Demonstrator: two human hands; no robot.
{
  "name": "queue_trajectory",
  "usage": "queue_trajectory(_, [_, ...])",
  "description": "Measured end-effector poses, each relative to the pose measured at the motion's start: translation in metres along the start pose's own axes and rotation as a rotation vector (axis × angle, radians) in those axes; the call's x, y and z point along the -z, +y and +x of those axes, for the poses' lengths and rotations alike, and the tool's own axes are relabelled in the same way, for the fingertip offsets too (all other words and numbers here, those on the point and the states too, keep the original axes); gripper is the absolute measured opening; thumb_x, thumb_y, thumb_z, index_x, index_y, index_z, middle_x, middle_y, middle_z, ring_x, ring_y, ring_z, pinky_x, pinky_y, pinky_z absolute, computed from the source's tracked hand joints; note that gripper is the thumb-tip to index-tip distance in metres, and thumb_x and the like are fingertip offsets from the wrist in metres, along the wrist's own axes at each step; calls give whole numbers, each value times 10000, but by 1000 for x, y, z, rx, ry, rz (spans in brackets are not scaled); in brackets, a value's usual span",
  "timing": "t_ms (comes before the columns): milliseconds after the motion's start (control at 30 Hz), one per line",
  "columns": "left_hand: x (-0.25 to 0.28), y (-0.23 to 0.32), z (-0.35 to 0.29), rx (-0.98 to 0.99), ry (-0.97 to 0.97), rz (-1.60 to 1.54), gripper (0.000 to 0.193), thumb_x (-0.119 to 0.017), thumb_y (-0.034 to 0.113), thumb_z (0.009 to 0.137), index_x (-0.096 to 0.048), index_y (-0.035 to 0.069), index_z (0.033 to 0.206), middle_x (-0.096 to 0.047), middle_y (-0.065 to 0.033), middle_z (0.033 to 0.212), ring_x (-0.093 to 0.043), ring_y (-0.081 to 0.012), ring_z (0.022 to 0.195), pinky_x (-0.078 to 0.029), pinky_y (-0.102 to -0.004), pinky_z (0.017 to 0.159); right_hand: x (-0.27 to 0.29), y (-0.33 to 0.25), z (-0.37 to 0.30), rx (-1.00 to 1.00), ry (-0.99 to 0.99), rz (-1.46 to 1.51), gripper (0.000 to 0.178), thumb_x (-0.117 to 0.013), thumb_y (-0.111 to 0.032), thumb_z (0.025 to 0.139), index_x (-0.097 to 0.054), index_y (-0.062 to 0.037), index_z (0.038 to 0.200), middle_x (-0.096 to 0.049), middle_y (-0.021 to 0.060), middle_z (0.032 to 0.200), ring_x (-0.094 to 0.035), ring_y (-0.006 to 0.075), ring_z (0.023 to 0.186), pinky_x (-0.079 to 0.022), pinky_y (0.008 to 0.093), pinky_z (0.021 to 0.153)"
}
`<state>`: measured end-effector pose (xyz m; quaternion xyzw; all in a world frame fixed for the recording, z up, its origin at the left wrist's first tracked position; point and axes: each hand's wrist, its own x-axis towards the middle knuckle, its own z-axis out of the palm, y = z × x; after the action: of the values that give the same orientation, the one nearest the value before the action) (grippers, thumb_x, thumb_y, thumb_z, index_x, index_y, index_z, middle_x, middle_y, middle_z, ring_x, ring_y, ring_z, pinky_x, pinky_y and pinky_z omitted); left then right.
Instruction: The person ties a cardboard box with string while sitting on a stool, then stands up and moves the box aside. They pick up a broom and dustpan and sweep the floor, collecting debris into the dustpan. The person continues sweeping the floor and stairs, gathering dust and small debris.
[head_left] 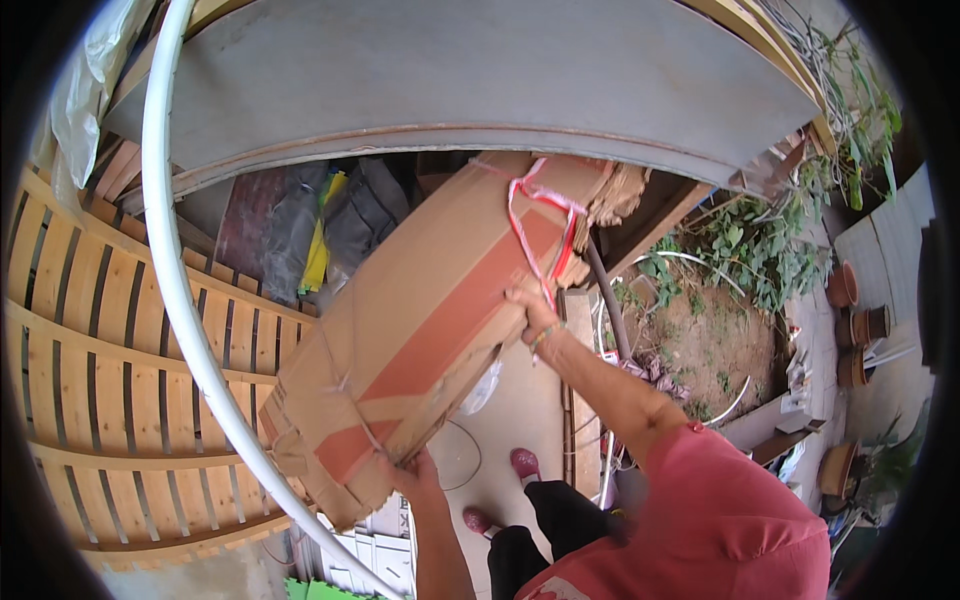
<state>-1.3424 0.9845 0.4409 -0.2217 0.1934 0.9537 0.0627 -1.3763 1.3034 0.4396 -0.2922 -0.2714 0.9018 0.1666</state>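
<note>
My left fingers (401,474) and right fingers (521,297) pinch the cardboard bundle (425,315), lying toward eleven o'clock, its long axis running seven to one.

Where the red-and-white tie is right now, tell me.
In the head view, the red-and-white tie is right of centre, toward the top, lying across the upper end of the cardboard stack, just above the right hand.

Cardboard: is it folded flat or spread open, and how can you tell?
Folded flat: the cardboard is bundled in thin layers, with ragged edges stacked together and red-and-white ribbon tied around one end.
</note>
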Motion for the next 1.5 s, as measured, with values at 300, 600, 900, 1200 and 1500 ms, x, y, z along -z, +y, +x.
queue_trajectory(300, [-73, -120, 101, 344, -90, 111, 540, -501, 340, 834, -312, 90, 1273, -285, -116, 1333, -245, -305, 1237, -253, -478, 987, 34, -56, 108, -66, 214, -193, 614, -616, -536, 654, -483, -155, 1117, -469, 86, 1156, -367, 245, 1133, -271, 455, 910])
queue_trajectory(600, [12, -121, 71, 620, -88, 785, 685, -533, 271, 825, -125, 52, 1329, -273, -131, 1328, -265, -338, 1224, -310, -501, 923, 70, 27, 81, -219, 249, -41, 865, -677, -487, 618, -252, -161, 1297, -270, 116, 1316, -306, 327, 1160, -290, 511, 916])
queue_trajectory(900, [119, -29, -85, 760, 68, 1069, 502, -582, 256, 787, -405, 18, 1192, -541, -70, 1043, -543, -183, 913, -451, -327, 732, 155, 32, 56, -400, 231, -315, 667, -544, -440, 770, -255, -105, 1269, -376, 140, 1230, -431, 290, 1052, -382, 440, 890])
queue_trajectory(1200, [240, 71, -275, 453, 381, 1651, 381, -542, 289, 718, -556, 5, 971, -583, -179, 933, -554, -304, 897, -440, -350, 781, 317, 24, -146, -1082, 248, -384, 167, -495, -299, 806, -469, -134, 798, -535, 61, 770, -493, 250, 715, -393, 415, 628])
queue_trajectory(1500, [303, 131, -416, 260, 668, 1504, 430, -527, 276, 724, -545, -15, 1040, -578, -200, 981, -555, -302, 927, -425, -339, 830, 307, 18, -201, -1016, 110, -636, 218, -467, -259, 805, -379, -159, 633, -360, -12, 544, -378, 139, 493, -336, 304, 483])
